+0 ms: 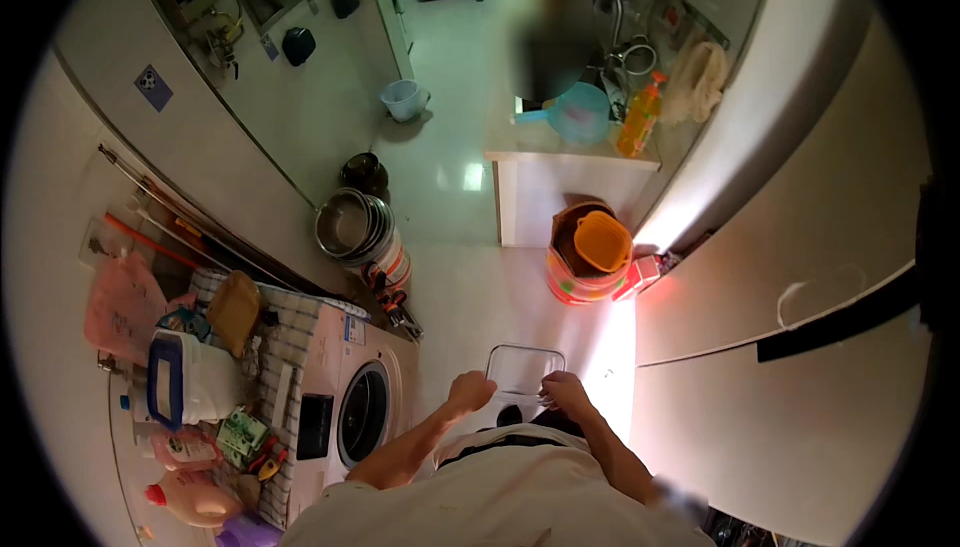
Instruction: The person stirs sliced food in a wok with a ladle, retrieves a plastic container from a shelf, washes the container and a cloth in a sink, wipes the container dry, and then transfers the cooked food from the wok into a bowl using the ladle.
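Observation:
A clear rectangular container [525, 370], glass or plastic, is held level in front of my waist. My left hand [472, 392] grips its left side, the fingers curled at the edge. On the opposite side my right hand [564, 392] has hold of it near the corner. Through its see-through base the pale floor shows, and I make out nothing inside it. A dark shoe [509, 416] appears just below the container.
Left stands a front-loading washing machine [322, 374] topped with detergent bottles and a white tub [202, 376]. Stacked metal bowls [346, 223] rest ahead-left. An orange basket [603, 241] sits in a pink bucket [581, 286] by the counter [574, 151]. At right is a large pale cabinet or refrigerator [750, 427].

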`<state>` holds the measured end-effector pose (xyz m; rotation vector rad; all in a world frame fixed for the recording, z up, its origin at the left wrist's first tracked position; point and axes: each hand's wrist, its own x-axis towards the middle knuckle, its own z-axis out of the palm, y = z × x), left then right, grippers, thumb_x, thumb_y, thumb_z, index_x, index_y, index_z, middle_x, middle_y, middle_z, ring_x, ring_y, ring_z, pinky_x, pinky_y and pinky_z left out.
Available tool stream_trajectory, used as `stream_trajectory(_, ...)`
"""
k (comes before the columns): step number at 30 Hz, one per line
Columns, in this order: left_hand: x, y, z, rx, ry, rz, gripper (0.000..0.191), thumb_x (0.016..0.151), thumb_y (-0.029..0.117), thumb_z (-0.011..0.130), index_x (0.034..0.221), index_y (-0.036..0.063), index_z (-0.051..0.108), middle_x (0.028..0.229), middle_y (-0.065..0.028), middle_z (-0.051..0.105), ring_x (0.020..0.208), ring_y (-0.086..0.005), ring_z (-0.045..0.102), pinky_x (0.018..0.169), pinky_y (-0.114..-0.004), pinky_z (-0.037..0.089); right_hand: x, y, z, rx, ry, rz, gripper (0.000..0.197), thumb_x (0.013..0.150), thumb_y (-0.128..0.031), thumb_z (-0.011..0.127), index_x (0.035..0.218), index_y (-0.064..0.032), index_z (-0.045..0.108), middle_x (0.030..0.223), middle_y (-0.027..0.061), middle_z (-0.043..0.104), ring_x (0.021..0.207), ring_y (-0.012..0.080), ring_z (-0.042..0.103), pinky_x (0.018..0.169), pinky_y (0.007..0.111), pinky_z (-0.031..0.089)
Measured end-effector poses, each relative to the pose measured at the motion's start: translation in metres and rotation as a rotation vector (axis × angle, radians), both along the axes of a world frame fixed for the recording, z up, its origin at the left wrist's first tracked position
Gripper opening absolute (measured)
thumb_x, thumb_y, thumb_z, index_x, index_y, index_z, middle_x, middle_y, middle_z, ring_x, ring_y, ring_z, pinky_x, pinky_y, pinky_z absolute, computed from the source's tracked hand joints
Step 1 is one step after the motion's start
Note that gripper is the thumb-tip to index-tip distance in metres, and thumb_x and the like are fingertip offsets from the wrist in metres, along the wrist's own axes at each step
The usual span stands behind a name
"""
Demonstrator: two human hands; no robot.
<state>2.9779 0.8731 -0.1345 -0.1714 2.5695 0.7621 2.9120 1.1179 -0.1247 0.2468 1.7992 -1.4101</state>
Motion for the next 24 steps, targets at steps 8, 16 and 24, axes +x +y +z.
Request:
stream_trajectory(8, -0.053, -0.052, -0.015, 0.187, -0.141, 0.481, 0.019, 0.081, 0.020, 0.063, 0.082, 0.0024, 0.070, 0.081, -0.0165, 0.070, 0.077, -0.0315, 0.069, 0.069, -0.041, 0.055, -0.121, -0.086, -0.009, -0.041, 0.013, 0.325, 0.024, 0.078, -0.007, 0.060, 0.099, 0.0040, 0.064, 0.072, 0.0094, 0.062, 0.060, 0.0189, 0.060, 0.050, 0.030, 0.050)
stream_trajectory(16, -0.162, -0.152, -0.003, 0.597, -0.130, 0.798, 0.034, 0.084, 0.031, 0.060, 0.083, -0.0019, 0.069, 0.075, -0.0102, 0.070, 0.069, -0.0192, 0.067, 0.067, -0.032, 0.053, -0.292, -0.209, -0.011, -0.015, 0.087, 0.522, 0.023, 0.072, -0.007, 0.066, 0.092, 0.0047, 0.067, 0.069, 0.0101, 0.063, 0.053, 0.0197, 0.060, 0.046, 0.031, 0.049)
stream_trajectory(24, -0.230, -0.240, 0.059, 0.756, -0.115, 0.761, 0.039, 0.085, 0.038, 0.069, 0.091, -0.0006, 0.066, 0.086, -0.0046, 0.067, 0.081, -0.0130, 0.061, 0.074, -0.029, 0.049, -0.395, -0.316, 0.010, -0.093, -0.066, 0.561, 0.018, 0.079, -0.006, 0.059, 0.095, 0.0022, 0.061, 0.071, 0.0106, 0.063, 0.055, 0.0188, 0.060, 0.046, 0.031, 0.047)
